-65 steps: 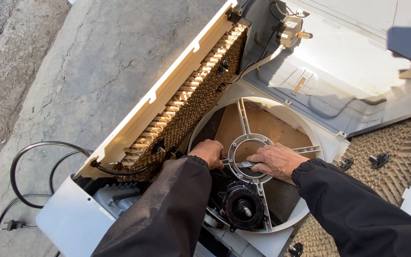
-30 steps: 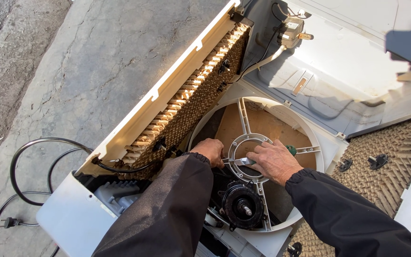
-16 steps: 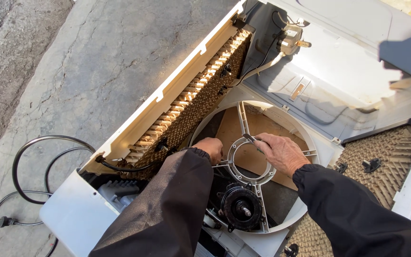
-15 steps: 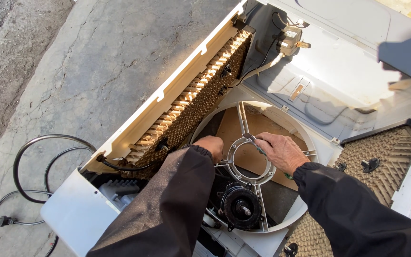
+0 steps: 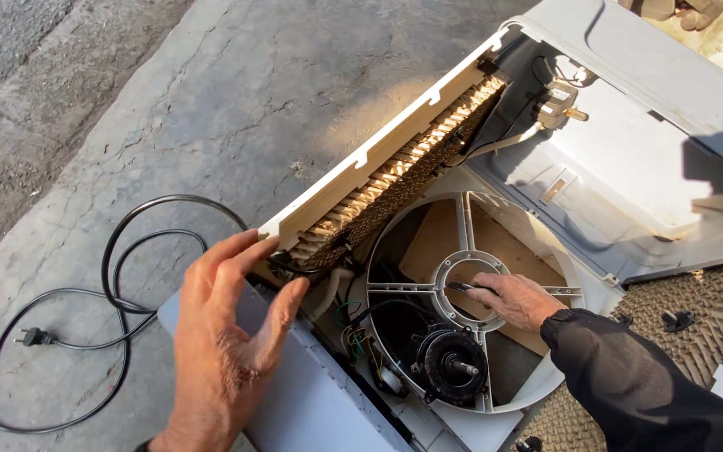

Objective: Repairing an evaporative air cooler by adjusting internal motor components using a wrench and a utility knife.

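A white air cooler lies opened on concrete. Its round fan housing shows a spoked bracket with a centre ring and a black motor below it. My right hand rests on the ring, fingers closed round a thin dark tool whose tip points left. My left hand is raised over the cooler's left edge, palm showing, fingers spread, holding nothing. Next to it stands a tilted side panel with a brown honeycomb pad.
A black power cord loops on the concrete at left, ending in a plug. Loose coloured wires sit beside the housing. A second honeycomb pad lies at right. A small fitting with a brass stub hangs inside the upper body.
My left hand has come up out of the fan housing and opened, now over the cooler's left edge. My right hand stays at the centre ring. The view has shifted left.
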